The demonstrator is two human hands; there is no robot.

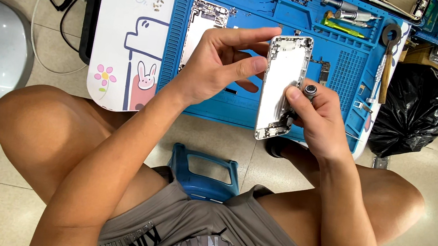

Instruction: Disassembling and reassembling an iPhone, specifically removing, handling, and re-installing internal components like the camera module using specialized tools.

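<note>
A silver phone housing [280, 86], open side up, is held upright over the blue work mat [233, 108]. My left hand [219, 62] pinches its top left edge with thumb and forefinger. My right hand [315, 117] grips the housing's right side, thumb on its inner face, and also holds a screwdriver whose round black cap [310, 90] sticks up between the fingers. A second silver housing [203, 25] lies flat on the mat behind my left hand.
Screwdrivers and tweezers [350, 21] lie along the mat's far edge, and a metal tool [387, 61] rests at its right. A white cartoon-printed board [127, 40] sits to the left. A black bag [412, 108] stands on the right, a blue stool [203, 170] between my knees.
</note>
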